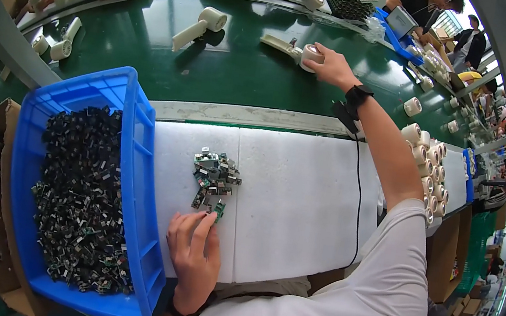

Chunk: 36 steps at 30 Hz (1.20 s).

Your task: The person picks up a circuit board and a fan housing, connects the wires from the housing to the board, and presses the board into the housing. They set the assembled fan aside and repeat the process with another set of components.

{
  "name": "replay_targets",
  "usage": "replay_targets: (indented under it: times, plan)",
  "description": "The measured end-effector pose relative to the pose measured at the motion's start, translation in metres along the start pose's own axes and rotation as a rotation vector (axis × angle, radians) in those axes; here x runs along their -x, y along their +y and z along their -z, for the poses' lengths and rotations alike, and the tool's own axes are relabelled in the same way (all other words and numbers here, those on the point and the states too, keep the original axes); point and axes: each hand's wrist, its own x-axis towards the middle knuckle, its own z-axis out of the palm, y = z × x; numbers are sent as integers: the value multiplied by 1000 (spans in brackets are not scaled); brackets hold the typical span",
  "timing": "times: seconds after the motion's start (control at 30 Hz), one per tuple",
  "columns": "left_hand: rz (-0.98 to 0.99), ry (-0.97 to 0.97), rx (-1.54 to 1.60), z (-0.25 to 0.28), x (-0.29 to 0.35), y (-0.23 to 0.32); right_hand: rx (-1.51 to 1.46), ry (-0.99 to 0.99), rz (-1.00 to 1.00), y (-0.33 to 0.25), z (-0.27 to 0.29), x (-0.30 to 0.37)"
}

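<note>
My right hand (331, 66) reaches over the green conveyor belt (245, 81), its fingers closed round a cream-white cylindrical housing (311, 58). A long cream-white handle piece (281, 46) lies on the belt just left of that housing. On the white foam board, my left hand (194, 255) rests low with fingers curled down; its index finger and thumb meet a small green circuit board (219, 208). How firmly they pinch it is hard to see. Directly beyond the fingertips lies a loose pile of small circuit boards (214, 175) with metal connectors.
A blue crate (150, 254) full of small circuit boards stands to my left. More cream-white housings (428, 164) are stacked at right, near a black cable (358, 206) crossing the foam board (292, 203). Another handle assembly (200, 29) lies on the belt. Co-workers sit opposite.
</note>
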Motion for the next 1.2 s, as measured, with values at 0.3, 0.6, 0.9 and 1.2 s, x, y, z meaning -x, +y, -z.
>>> replay_targets:
  times: [0.3, 0.6, 0.9, 1.2]
  plan:
    - [12, 42, 198, 8, 6, -9, -35, -282, 62, -29, 72, 80]
    - [37, -27, 219, 7, 0, 0, -69, -24, -147, 27, 99, 188]
    - [15, -41, 107, 5, 4, 2, 159, -55, -4, 32, 80, 171]
    - [37, -84, 54, 3, 3, 1, -49, -22, -399, 144, 140, 129]
